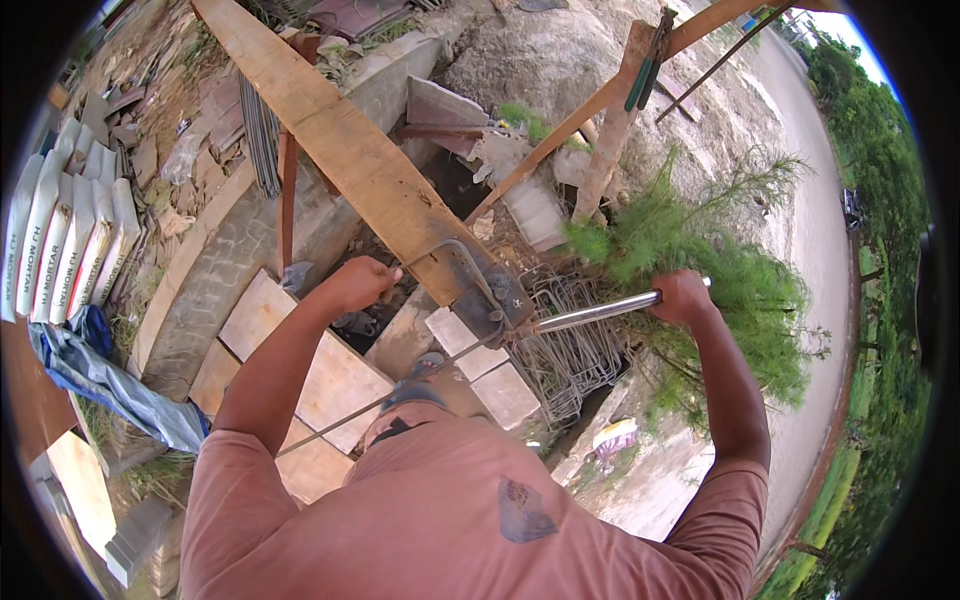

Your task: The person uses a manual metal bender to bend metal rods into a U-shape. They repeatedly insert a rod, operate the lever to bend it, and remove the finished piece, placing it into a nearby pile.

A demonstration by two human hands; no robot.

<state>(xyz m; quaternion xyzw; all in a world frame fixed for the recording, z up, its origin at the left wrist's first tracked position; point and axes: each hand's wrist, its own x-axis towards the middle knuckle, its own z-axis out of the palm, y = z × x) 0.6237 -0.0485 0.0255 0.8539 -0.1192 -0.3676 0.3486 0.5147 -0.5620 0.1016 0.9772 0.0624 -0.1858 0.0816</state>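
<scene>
My left hand [368,284] is closed at the end of a thin steel rod [465,250], which curves in a bent loop over the plank's near end. A straight length of rod slants from the plank end down to the left, past my body. My right hand [684,297] is wrapped round a shiny metal pipe [600,309], whose other end meets the rod at the plank end. The long wooden plank [340,140] carries dark stains near this end. Just below the pipe lies a pile of bent steel stirrups [570,360].
Green-handled pliers [646,80] hang on a wooden brace [610,150]. A leafy green bush [740,260] stands right, beside my right hand. White bags [75,230] are stacked at the left, above a blue-grey tarp [130,385]. Pale tiles [330,385] lie below my left arm.
</scene>
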